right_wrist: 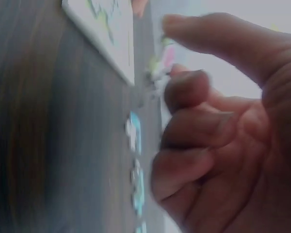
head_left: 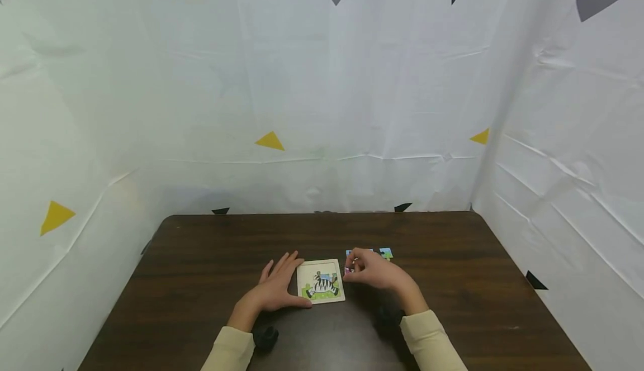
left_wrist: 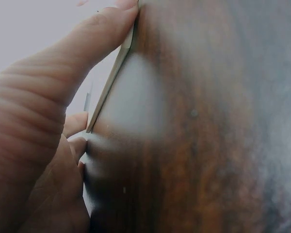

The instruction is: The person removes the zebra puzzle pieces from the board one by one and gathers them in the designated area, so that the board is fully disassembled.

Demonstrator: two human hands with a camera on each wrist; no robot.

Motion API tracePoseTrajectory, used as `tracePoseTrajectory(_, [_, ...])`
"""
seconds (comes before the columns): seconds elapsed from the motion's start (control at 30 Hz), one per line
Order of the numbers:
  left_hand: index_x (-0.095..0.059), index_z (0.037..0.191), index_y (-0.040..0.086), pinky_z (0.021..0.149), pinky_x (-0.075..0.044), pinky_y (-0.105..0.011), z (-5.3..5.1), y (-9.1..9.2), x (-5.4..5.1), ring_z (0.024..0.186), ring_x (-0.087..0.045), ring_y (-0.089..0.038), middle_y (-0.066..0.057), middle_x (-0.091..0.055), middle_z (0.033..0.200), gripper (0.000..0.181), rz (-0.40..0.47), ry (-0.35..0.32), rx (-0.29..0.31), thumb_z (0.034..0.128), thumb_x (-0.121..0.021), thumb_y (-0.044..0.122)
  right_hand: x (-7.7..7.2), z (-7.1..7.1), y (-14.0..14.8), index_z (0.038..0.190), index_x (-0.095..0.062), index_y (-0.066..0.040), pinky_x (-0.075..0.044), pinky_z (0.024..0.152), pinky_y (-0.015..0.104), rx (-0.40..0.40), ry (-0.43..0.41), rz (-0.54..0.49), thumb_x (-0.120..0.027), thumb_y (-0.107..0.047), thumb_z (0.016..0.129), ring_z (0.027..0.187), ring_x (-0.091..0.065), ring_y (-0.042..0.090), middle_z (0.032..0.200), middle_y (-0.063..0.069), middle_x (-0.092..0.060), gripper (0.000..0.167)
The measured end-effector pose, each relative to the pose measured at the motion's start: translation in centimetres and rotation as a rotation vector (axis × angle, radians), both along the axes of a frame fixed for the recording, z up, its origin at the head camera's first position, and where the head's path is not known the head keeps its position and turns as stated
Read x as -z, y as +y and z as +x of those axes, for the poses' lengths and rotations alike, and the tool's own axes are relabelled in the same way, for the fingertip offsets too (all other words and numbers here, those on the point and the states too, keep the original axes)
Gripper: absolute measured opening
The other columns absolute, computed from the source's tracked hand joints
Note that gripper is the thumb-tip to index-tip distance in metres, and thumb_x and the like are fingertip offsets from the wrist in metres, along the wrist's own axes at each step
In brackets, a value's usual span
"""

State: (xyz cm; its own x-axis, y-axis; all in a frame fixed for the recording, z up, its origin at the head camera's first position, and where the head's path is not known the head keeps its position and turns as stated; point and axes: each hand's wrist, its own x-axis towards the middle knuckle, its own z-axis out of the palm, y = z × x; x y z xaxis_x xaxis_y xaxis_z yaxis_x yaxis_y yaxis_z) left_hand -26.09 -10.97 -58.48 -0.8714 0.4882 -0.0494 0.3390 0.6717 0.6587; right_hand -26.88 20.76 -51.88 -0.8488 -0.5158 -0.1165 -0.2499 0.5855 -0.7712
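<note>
A square wooden puzzle board (head_left: 307, 276) lies on the table, a partly assembled zebra picture (head_left: 322, 285) inside its pale rim. Along its left side rests my left hand (head_left: 274, 291), fingers spread and fairly straight. Its thumb touches the lower edge, and its fingertips are at the upper left corner. To the right of the board, my right hand (head_left: 377, 273) pinches a puzzle piece (right_wrist: 168, 58) with pink and yellow-green on it between thumb and index finger. The remaining fingers curl toward the palm. Much of this piece is blurred or hidden by the fingers.
Several loose blue and green puzzle pieces (head_left: 386, 253) lie behind and beside my right hand, partly covered by it in the head view. The dark wooden table (head_left: 211, 259) has white sheeting (head_left: 322, 80) with coloured triangles around its back and sides.
</note>
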Motion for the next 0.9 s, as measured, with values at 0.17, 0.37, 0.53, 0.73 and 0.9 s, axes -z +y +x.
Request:
tracePoseTrajectory(0.17, [-0.033,0.169,0.014,0.128,-0.001,-0.073,0.1,-0.1,-0.4,0.168,-0.011,-0.043,-0.014,-0.016,0.182,0.121,0.000,-0.015,0.018,0.0776,-0.083,0.076,0.5,-0.2,1.1,0.105,-0.064,-0.001,-0.044,0.064,0.027,0.018,0.039,0.105,-0.082,-0.015,0.095,0.068,-0.051,0.011,0.078,0.000,-0.058,0.024])
tracePoseTrajectory(0.37, [-0.034,0.168,0.011,0.128,-0.001,-0.075,0.4,0.0,-1.2,0.167,-0.012,-0.044,-0.017,-0.017,0.181,0.119,0.000,-0.027,0.021,0.0791,-0.087,0.068,0.8,-0.4,1.1,0.110,-0.064,-0.003,-0.042,0.061,0.027,0.058,0.035,0.127,-0.081,-0.016,0.096,0.066,-0.049,0.011,0.076,0.000,-0.056,0.026])
tracePoseTrajectory(0.53, [-0.033,0.169,0.014,0.128,-0.001,-0.073,0.0,0.0,-0.3,0.168,-0.011,-0.042,-0.013,-0.017,0.182,0.121,-0.004,-0.016,0.012,0.0775,-0.084,0.075,0.6,-0.7,1.5,0.116,-0.064,-0.003,-0.042,0.058,0.029,0.120,0.011,0.127,-0.081,-0.020,0.097,0.061,-0.049,0.013,0.072,0.001,-0.058,0.030])
tracePoseTrajectory(0.73, [-0.034,0.169,0.016,0.129,-0.001,-0.071,-0.5,-0.2,0.5,0.169,-0.011,-0.040,-0.011,-0.017,0.182,0.123,-0.003,-0.009,0.002,0.0756,-0.084,0.077,0.9,-0.8,2.5,0.114,-0.062,-0.002,-0.039,0.058,0.029,0.092,-0.032,0.125,-0.082,-0.014,0.095,0.059,-0.045,0.013,0.070,0.000,-0.052,0.030])
tracePoseTrajectory(0.9, [-0.033,0.169,0.015,0.127,-0.001,-0.074,-0.3,-0.2,0.4,0.168,-0.011,-0.042,-0.014,-0.017,0.182,0.121,0.001,-0.006,0.021,0.0776,-0.083,0.076,1.7,-0.7,2.7,0.112,-0.061,-0.003,-0.040,0.058,0.027,0.048,-0.040,0.118,-0.079,-0.012,0.096,0.058,-0.045,0.011,0.071,-0.002,-0.052,0.026])
